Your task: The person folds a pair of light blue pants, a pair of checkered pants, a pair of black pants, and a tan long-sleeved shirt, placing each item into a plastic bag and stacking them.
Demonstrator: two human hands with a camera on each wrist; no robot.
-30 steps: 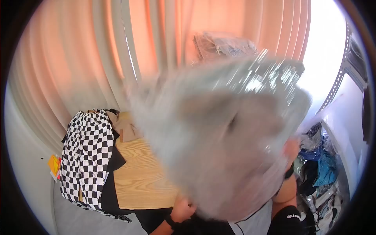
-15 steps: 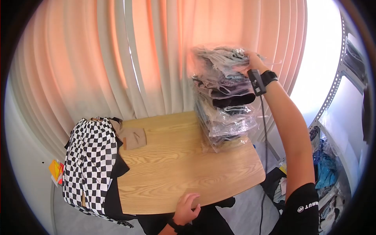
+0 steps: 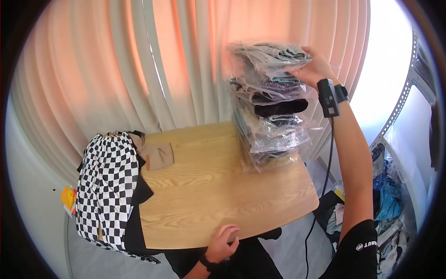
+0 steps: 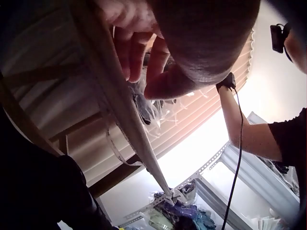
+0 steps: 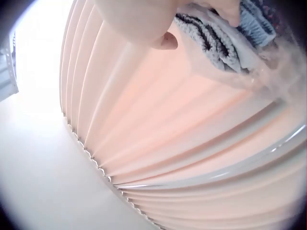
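Note:
At the top of a tall stack of bagged clothes [image 3: 274, 125], my right hand [image 3: 318, 67] holds the right edge of a folded grey garment in a clear plastic bag [image 3: 272, 53]. In the right wrist view the garment's layered grey edge [image 5: 211, 40] shows beside the thumb, with other fingertips on its far side. My left hand [image 3: 222, 244] rests at the table's front edge, its fingers loosely bent and nothing in them. The left wrist view shows those fingers [image 4: 136, 55] hanging beside the table edge.
Black-and-white checkered pants [image 3: 107, 186] lie over black cloth at the left of the wooden table [image 3: 209, 195]. Beside them is a folded beige cloth [image 3: 159, 156]. More bagged clothes [image 3: 390, 200] fill a shelf at right. A cable [image 3: 309, 242] hangs from my right wrist.
The bagged garment was a blur across the view, close to me; it then went onto the top of the stack with my right hand. My left hand has stayed near the table edge.

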